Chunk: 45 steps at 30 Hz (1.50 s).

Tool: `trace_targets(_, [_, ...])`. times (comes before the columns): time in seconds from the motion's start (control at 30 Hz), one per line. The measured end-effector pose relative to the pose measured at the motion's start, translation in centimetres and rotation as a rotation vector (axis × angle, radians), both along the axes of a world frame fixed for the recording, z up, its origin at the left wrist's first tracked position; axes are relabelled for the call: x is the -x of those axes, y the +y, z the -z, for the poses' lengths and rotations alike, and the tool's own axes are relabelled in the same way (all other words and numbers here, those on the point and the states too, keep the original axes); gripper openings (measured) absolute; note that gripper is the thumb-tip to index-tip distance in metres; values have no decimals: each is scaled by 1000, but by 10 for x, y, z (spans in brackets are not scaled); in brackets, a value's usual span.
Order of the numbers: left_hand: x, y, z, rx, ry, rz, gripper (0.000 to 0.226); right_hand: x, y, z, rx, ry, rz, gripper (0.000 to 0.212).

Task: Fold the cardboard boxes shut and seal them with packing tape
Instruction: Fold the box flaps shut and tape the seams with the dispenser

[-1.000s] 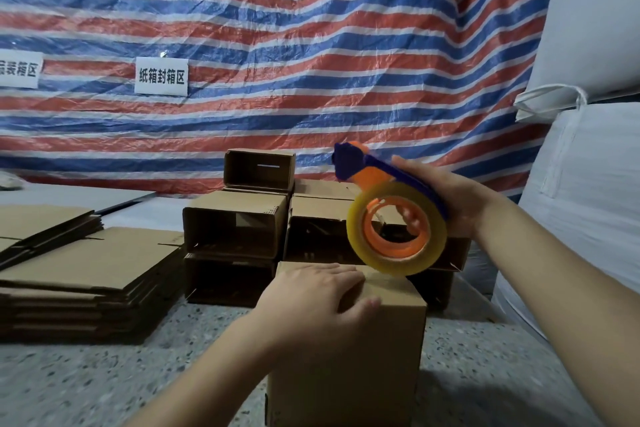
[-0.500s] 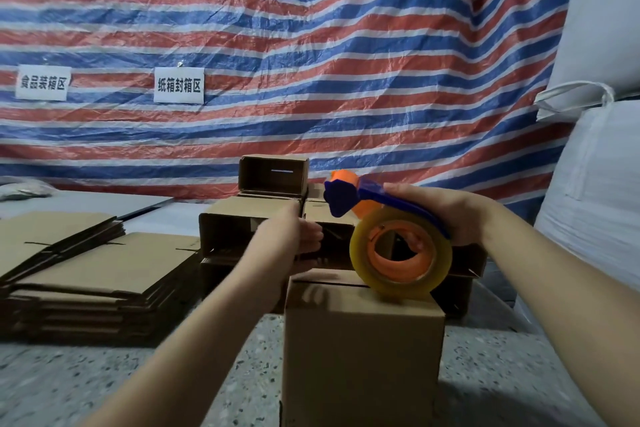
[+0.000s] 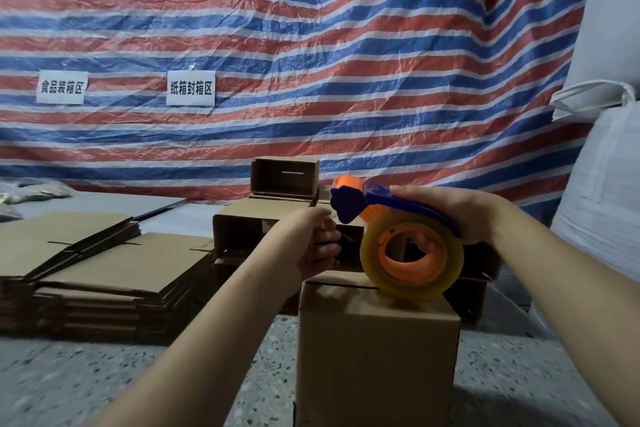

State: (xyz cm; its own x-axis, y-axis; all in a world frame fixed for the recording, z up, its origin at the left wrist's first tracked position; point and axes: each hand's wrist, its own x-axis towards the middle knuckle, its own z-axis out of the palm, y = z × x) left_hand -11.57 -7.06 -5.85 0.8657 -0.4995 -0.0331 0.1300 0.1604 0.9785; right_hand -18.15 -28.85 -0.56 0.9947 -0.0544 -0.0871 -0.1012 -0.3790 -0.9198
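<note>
— Cardboard first: how will that box (image 3: 377,350) behave under the tape?

— Light and fairly stiff, by the look of it, but hollow. It stands upright on the speckled floor (image 3: 104,385) right in front of the person, flaps folded down, with a dark seam line showing across the top near the far edge. I'd judge it could slide or tip if the tape is dragged hard, so it wants a steadying hold on a top edge or a side wall, not on the flap middles, which would likely give way.

— And the hands?

— The right hand (image 3: 446,215) is clenched round the blue handle of the tape dispenser (image 3: 398,239), fingers curled over it, and the yellowish roll rests on the box top toward its right side. The left hand (image 3: 311,243) sits at the far edge of the box, just left of the blue cutter head, fingers curled; it may be pinching the tape's free end (too thin and clear to see), so I cannot tell what it grips.

— Anything tricky about the tape?

— Probably sticky, thin and floppy, so best kept taut between roll and far edge.

— What's around?

— Flattened cartons (image 3: 104,263) stacked to the left, open boxes (image 3: 277,215) piled behind, a striped tarp (image 3: 311,45) with two paper signs.
</note>
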Motion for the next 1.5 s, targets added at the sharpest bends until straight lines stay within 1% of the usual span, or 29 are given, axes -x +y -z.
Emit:
trace_targets(0.2, [0, -1, 3, 81, 45, 41, 25, 1, 0, 0, -6, -6, -16, 53])
trace_targets(0.37, [1, -6, 1, 215, 137, 39, 23, 1, -3, 2, 3, -11, -6, 57])
trace_targets(0.5, [0, -9, 5, 278, 192, 71, 28, 1, -6, 4, 2, -23, -13, 56])
trace_targets(0.63, [1, -13, 9, 216, 135, 23, 22, 1, -6, 4, 9, -30, -11, 56])
trace_targets(0.73, [1, -17, 14, 243, 161, -43, 21, 0, -3, 3, 15, -19, -32, 56])
trace_targets(0.83, [0, -17, 17, 345, 242, -79, 25, -1, 3, -5, 84, 23, -47, 58])
trace_targets(0.93, [-3, -18, 21, 397, 252, -85, 28, -2, 5, -14, 217, 78, -9, 65])
trace_targets(1.03, [-6, -16, 25, 442, 269, -82, 26, 3, -2, -20, 300, 110, 32, 71])
trace_targets(1.13, [-6, -12, 28, 564, 345, -121, 32, 12, -13, -25, 318, 155, 49, 77])
trace_targets(1.2, [-5, -12, 29, 603, 352, -134, 35, 14, -15, -29, 329, 198, 65, 79])
trace_targets(1.27, [-5, -11, 29, 577, 338, -143, 33, 12, -12, -30, 373, 226, 78, 81])
trace_targets(1.3, [-7, -7, 27, 527, 310, -145, 32, 10, -9, -30, 399, 235, 78, 83])
trace_targets(1.4, [-19, 13, 27, 225, 127, -168, 26, 3, -2, -32, 453, 258, 80, 88])
trace_targets(1.5, [-29, 31, 44, -25, -58, -153, 23, -4, 10, -36, 543, 287, 79, 83])
